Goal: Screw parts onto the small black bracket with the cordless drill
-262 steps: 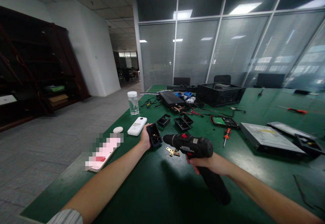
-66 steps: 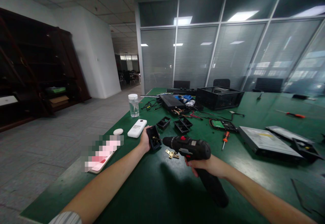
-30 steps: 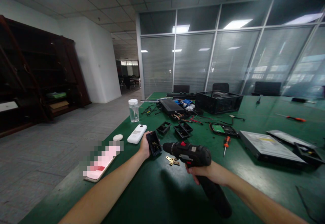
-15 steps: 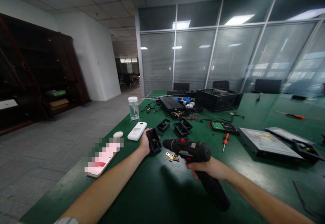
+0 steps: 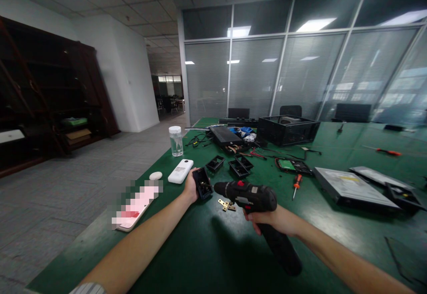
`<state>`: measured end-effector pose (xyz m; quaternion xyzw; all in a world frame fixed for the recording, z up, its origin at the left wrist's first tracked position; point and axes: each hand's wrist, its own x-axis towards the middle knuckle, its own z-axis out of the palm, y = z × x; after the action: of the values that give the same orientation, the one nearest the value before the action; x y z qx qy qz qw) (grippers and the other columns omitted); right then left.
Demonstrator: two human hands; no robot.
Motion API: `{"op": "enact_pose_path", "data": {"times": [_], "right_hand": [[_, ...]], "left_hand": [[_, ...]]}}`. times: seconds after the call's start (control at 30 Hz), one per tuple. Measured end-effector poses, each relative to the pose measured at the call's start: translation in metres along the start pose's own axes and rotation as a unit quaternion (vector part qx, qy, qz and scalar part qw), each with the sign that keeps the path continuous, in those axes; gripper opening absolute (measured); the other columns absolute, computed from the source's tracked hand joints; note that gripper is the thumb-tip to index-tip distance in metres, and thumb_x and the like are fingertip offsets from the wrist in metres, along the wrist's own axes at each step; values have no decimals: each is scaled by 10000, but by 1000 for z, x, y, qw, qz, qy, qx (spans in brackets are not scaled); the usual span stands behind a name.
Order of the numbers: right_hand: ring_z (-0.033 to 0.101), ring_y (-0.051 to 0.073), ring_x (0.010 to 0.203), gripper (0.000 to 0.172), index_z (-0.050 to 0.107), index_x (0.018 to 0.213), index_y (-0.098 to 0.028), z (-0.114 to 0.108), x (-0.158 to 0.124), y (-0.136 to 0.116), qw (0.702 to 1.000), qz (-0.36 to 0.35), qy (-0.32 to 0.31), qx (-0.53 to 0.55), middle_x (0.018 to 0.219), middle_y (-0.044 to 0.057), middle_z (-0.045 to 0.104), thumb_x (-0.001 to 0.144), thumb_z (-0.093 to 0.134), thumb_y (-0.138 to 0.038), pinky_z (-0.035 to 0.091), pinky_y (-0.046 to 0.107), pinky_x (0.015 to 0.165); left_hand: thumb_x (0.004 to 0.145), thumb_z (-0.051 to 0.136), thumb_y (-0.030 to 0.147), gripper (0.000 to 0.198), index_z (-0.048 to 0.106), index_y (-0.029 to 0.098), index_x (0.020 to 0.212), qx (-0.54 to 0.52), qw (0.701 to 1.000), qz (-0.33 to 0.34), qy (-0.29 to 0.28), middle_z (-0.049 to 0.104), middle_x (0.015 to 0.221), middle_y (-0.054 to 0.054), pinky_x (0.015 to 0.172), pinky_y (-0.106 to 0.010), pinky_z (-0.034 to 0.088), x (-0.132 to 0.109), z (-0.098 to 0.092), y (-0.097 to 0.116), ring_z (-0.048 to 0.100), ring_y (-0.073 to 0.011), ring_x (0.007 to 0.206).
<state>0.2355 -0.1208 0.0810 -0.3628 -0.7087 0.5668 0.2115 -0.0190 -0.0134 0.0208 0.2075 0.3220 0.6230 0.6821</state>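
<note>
My left hand [image 5: 191, 187] grips a small black plastic box [image 5: 202, 183], held on edge on the green table [image 5: 207, 258] with its open side facing right. My right hand [image 5: 271, 220] is closed round the handle of a black cordless drill [image 5: 248, 195]. The drill's bit points left into the open box. Small brass parts [image 5: 227, 205] lie on the table just under the drill's nose.
Two more black boxes [image 5: 230, 165] lie beyond. A white remote [image 5: 180, 171], a white puck [image 5: 155, 175] and a water bottle [image 5: 175, 141] sit left. A red screwdriver [image 5: 296, 183], a flat optical drive [image 5: 353, 190], a circuit board [image 5: 293, 166] and a black computer case [image 5: 288, 129] are on the right.
Almost nothing differs. The drill and the box stay together in the same place; only the head camera has shifted slightly.
</note>
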Motion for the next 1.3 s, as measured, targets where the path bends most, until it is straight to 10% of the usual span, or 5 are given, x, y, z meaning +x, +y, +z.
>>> {"op": "enact_pose_path", "data": {"times": [1.3], "right_hand": [[520,119,517,180,543,807,-142,-3,2,6,1000,-3,-14,0,587,-15,549,748,559,-312,387,248,547]], "left_hand": [[706,489,386,248,562,152,741,-6,1000,-15,5,598,595,-40,512,-316,462,0,0,1,596,-199,544]]}}
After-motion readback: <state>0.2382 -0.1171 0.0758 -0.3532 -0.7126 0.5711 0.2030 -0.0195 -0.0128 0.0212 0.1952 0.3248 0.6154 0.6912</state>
